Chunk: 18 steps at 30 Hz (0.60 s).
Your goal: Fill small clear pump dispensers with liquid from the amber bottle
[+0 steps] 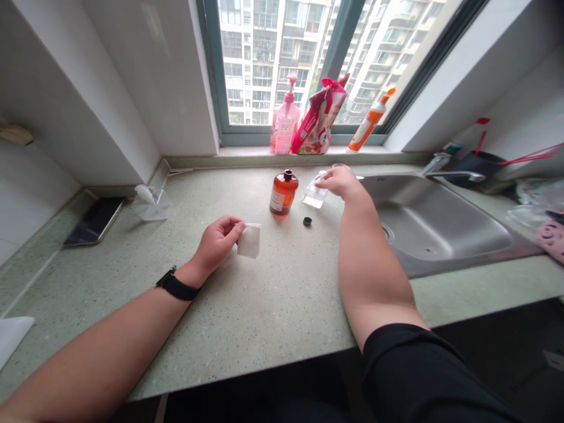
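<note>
Landmark: the amber bottle (284,195), upright on the speckled countertop (273,317), its mouth uncovered and a pale label low on its front. Black cap (307,221) lies apart from it, on the counter to the near right of the amber bottle.

Left hand (218,241): to the near left of the amber bottle, well short of touching it. Grip narrow: thumb and fingers pinch a white square pad (249,241) by one edge; the pad hangs out toward the bottle's near side. Black wristband (178,286) on this wrist.

Right hand (342,181): to the right of the amber bottle, arm stretched forward. Fingers gathered narrowly at the top of a clear container (314,198), which is just beside the amber bottle on its right. Whether the container's base rests on the counter or is slightly raised, I cannot tell.

Surroundings: well left of the amber bottle, a clear plastic box (154,207) with something whitish at its top, and beyond that a dark phone (94,221). Right of the bottle, past the right forearm, a steel sink (445,220). Behind the bottle, on the windowsill: pink pump bottle (284,126), red bag (319,120), orange bottle (370,124), the last one tilted in my view.
</note>
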Each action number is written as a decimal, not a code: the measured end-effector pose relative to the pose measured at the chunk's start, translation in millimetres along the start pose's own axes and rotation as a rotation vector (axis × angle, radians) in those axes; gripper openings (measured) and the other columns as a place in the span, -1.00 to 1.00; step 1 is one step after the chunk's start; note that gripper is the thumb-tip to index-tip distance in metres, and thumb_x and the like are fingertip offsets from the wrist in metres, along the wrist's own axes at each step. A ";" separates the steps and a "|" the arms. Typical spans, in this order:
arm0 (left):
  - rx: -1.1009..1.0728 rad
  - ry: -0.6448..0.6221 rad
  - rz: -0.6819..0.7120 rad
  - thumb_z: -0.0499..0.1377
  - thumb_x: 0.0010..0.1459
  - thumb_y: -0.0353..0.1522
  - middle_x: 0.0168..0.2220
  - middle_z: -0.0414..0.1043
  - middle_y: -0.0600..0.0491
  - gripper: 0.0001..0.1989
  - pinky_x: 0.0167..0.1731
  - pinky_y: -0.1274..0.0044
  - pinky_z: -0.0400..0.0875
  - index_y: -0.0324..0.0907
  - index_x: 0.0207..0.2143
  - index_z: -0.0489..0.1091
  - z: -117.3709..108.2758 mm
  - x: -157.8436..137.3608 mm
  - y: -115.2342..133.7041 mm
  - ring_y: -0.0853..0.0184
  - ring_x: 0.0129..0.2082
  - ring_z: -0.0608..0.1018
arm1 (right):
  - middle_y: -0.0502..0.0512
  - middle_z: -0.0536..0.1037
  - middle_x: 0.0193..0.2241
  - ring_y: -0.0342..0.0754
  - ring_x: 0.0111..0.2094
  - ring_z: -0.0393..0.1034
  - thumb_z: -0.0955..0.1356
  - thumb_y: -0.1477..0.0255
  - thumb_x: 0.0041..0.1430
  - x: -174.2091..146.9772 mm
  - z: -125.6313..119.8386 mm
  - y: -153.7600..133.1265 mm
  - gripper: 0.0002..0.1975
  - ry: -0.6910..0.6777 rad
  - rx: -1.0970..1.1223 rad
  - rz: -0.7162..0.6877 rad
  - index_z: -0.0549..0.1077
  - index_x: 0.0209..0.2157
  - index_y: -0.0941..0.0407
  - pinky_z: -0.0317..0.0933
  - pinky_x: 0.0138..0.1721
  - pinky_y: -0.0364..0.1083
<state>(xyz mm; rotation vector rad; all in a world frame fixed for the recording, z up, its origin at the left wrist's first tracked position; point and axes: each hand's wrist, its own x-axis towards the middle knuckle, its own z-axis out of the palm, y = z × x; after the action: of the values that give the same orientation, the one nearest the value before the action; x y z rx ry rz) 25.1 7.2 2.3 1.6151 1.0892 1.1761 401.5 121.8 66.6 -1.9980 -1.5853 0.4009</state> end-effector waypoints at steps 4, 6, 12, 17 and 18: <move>0.018 0.104 -0.063 0.32 0.27 -0.03 -0.40 0.57 0.06 -0.64 -0.46 0.53 0.39 -0.15 -0.27 0.53 -3.4 1.1 -0.2 0.31 -0.44 0.55 | 0.09 0.65 -0.41 -0.04 -0.38 0.45 0.60 0.45 -0.01 0.8 1.3 1.1 -0.78 0.003 0.021 0.038 0.69 -0.28 0.20 0.35 -0.22 -0.02; -0.009 -0.106 -0.112 0.33 0.26 -0.04 -0.43 0.57 0.06 -0.65 -0.52 0.54 0.32 -0.15 -0.27 0.55 -5.6 -0.6 4.6 0.33 -0.49 0.52 | 0.10 0.66 -0.39 -0.03 -0.37 0.46 0.61 0.44 -0.01 0.9 1.4 2.3 -0.77 -0.010 0.031 0.040 0.69 -0.27 0.20 0.37 -0.20 -0.02; 0.139 -0.816 0.040 0.27 0.35 -0.15 -0.44 0.59 0.06 -0.74 -0.43 0.54 0.37 -0.12 -0.25 0.64 -0.5 -17.4 26.6 0.35 -0.47 0.55 | 0.26 0.72 -0.09 0.13 -0.13 0.59 0.68 0.29 -0.05 2.0 -7.2 6.0 -0.49 -0.018 0.062 0.030 0.67 -0.06 0.18 0.44 0.03 0.10; 0.348 -0.516 0.250 0.21 0.41 -0.21 -0.35 0.60 0.11 -0.65 -0.40 0.53 0.38 -0.05 0.18 0.53 2.9 -19.8 13.3 0.39 -0.49 0.50 | 0.41 0.57 0.25 0.30 0.15 0.55 0.71 0.17 -0.16 0.9 -18.0 2.4 0.01 0.075 0.092 0.004 0.48 0.33 0.16 0.41 0.22 0.24; 0.364 -0.440 0.262 0.20 0.41 -0.22 -0.29 0.62 0.10 -0.56 -0.38 0.52 0.40 -0.05 0.29 0.43 2.6 -18.9 9.1 0.38 -0.48 0.51 | 0.43 0.55 0.26 0.33 0.17 0.54 0.71 0.16 -0.17 -0.4 -20.2 0.6 0.05 0.097 0.097 -0.030 0.47 0.35 0.16 0.41 0.22 0.26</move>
<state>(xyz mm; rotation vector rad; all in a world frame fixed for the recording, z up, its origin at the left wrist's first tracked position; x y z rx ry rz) 25.7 -13.6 5.9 2.2247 0.8512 0.7451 412.9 116.6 82.5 -1.8898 -1.5056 0.3567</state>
